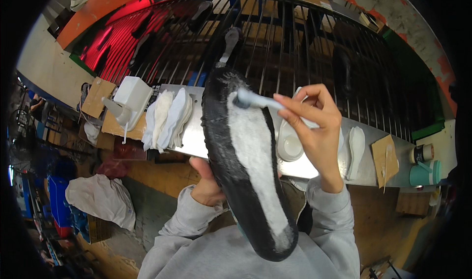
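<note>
A black shoe (219, 141), underside up, is tilted in front of me. A long whitish strip (253, 153) runs down the middle of its bottom. My left hand (207, 183) grips the shoe's left side; its thumb shows, while the other fingers are hidden beneath. Between the fingers of my right hand (317, 124) is a pale-handled brush (260, 101). The brush's head touches the upper end of the whitish strip and looks slightly blurred. Just below my right hand, a small white dish (290, 147) stands on the metal table (314, 171).
Beyond the table slopes a rack of metal bars (270, 43) carrying several dark shoes, lit red at left. White sole-shaped pieces (169, 117) are stacked beside a white pump bottle (132, 99). To the right are another white piece (356, 151), cardboard (385, 158) and a teal mug (425, 173).
</note>
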The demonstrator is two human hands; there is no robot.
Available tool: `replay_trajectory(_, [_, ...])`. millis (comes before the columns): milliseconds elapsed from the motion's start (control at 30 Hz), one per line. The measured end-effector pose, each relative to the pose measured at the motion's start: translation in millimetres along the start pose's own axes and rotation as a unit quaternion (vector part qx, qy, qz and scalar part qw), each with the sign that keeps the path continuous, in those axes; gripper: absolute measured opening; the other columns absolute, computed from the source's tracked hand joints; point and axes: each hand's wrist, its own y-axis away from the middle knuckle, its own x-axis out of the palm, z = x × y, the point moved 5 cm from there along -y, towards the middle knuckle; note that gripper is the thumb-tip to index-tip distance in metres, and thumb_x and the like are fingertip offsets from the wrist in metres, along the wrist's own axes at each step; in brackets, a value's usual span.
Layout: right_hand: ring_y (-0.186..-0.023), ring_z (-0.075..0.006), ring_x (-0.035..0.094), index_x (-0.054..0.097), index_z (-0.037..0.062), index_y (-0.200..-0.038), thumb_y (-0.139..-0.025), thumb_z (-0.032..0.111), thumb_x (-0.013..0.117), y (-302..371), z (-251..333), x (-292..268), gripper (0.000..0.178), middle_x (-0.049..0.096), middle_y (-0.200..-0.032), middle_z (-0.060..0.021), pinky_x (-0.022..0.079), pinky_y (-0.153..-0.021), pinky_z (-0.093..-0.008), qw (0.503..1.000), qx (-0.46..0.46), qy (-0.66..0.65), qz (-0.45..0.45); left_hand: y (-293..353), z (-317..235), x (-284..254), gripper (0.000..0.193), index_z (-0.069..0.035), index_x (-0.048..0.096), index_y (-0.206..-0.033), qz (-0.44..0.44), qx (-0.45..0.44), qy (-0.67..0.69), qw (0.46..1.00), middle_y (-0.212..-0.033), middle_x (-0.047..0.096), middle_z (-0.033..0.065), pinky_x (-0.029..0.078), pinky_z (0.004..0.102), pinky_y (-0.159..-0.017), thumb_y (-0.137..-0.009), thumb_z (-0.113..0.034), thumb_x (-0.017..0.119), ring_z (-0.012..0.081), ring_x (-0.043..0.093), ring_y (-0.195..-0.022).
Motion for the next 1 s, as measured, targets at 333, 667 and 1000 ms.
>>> replay_trajectory(333, [-0.088, -0.0154, 0.054, 0.08, 0.0081, -0.097, -0.076, 0.0, 0.08, 63.9, -32.2, -49.2, 0.022, 0.057, -0.096, -0.0029, 0.042, -0.075, -0.0287, 0.969, 0.125, -0.211, 0.007, -17.8, -35.0, -12.3, 0.112, -0.004, 0.04, -0.146, -0.063, -0.042, 0.032, 0.997, -0.119, 0.064, 0.0263, 0.062, 0.0417, -0.084, -0.078, -0.092, 0.033, 0.0323, 0.07, -0.1])
replay_trajectory(667, [-0.095, -0.0155, 0.052, 0.071, -0.003, -0.103, -0.082, -0.001, 0.075, 133.2, -115.9, -78.1, 0.021, 0.059, -0.104, -0.0052, 0.039, -0.086, -0.0278, 0.909, 0.295, -0.213, -0.202, -102.2, -15.6, -55.4, 0.055, -0.002, 0.049, -0.14, 0.015, -0.146, 0.188, 0.971, -0.137, 0.046, 0.0158, 0.048, 0.0361, -0.072, -0.094, -0.029, 0.063, 0.0291, 0.053, -0.09])
replay_trajectory(1000, [-0.093, -0.0139, 0.052, 0.07, -0.0034, -0.103, -0.083, -0.003, 0.074, 150.9, -123.5, -116.3, 0.02, 0.06, -0.101, -0.0054, 0.04, -0.084, -0.0265, 0.901, 0.297, -0.171, -0.267, -222.8, 77.3, -129.0, 0.039, -0.001, 0.059, -0.121, -0.157, -0.326, 0.383, 0.85, -0.117, 0.059, 0.0148, 0.051, 0.0312, -0.067, -0.09, -0.022, 0.064, 0.0227, 0.061, -0.087])
